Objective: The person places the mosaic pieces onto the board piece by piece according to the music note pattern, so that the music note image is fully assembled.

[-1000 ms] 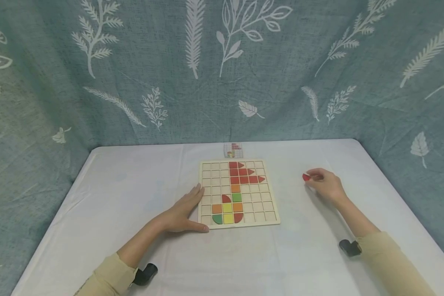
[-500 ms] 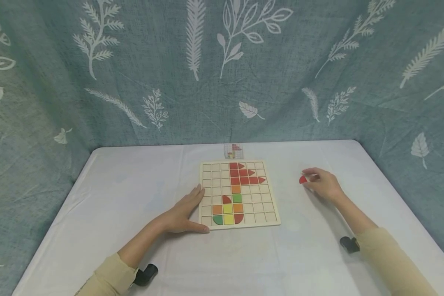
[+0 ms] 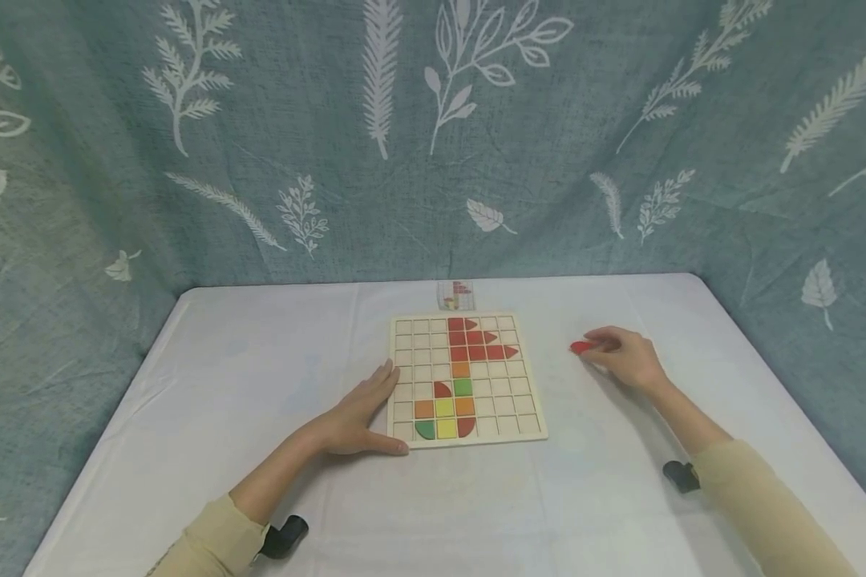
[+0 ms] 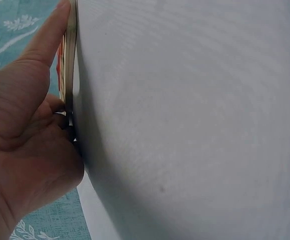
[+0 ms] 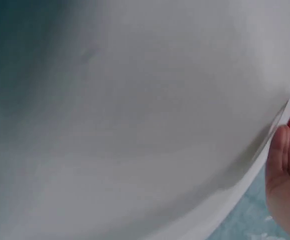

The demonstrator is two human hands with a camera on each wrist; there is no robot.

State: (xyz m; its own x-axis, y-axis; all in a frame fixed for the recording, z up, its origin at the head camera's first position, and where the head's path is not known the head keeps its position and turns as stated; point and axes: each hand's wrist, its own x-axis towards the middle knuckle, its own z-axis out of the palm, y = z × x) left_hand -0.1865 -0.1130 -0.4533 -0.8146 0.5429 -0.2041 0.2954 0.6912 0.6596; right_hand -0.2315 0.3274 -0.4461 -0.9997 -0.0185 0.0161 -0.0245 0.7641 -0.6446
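A square wooden grid board [image 3: 505, 401] lies in the middle of the white table, in the head view. Set in its cells are red, orange, green and yellow tiles [image 3: 444, 407], some square, some pointed, some rounded. My left hand [image 3: 357, 413] rests at the board's left side, fingers extended on its edge and thumb along the near edge. The left wrist view shows the board's side edge [image 4: 71, 60] against that hand. Right of the board, my right hand [image 3: 631, 359] pinches a small red tile [image 3: 580, 347] between thumb and fingertips; earlier it looks rounded.
A small pattern card [image 3: 455, 295] with a similar coloured figure lies just behind the board. A teal curtain [image 3: 404, 216] with white leaf prints hangs behind and beside the white-covered table [image 3: 433, 513]. Black wrist cameras [image 3: 285, 537] sit at both sleeves.
The red tile, pinched in my right hand, has shifted a little left toward the board and turned, looking flatter now. My left hand and the board hold still.
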